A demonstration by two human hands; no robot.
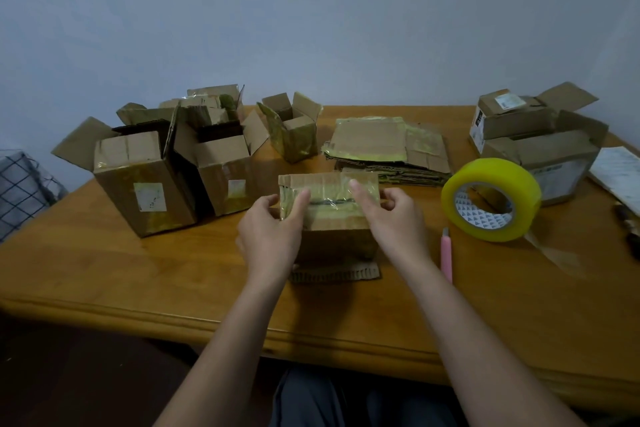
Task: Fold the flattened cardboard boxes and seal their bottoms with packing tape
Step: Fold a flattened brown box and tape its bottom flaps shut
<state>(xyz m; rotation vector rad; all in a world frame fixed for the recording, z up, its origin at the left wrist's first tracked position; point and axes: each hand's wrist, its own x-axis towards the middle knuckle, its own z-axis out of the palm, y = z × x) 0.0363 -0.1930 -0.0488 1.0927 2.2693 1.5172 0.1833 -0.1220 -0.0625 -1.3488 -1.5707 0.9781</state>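
Note:
A small cardboard box (pixel 332 218) stands upside down on the wooden table (pixel 138 281), its taped bottom facing up. My left hand (pixel 272 229) grips its left side, thumb lying on the shiny tape. My right hand (pixel 391 218) grips the right side, thumb pressing the tape on top. A big yellow roll of packing tape (pixel 491 199) stands on edge to the right, a loose strip trailing from it. A stack of flattened boxes (pixel 388 149) lies behind the small box.
A pink utility knife (pixel 446 255) lies right of my right wrist. Folded open boxes (pixel 149 177) stand at the left and one small box (pixel 294 130) at the back. More boxes (pixel 540 142) sit at the far right. A corrugated scrap (pixel 334 274) lies under the box.

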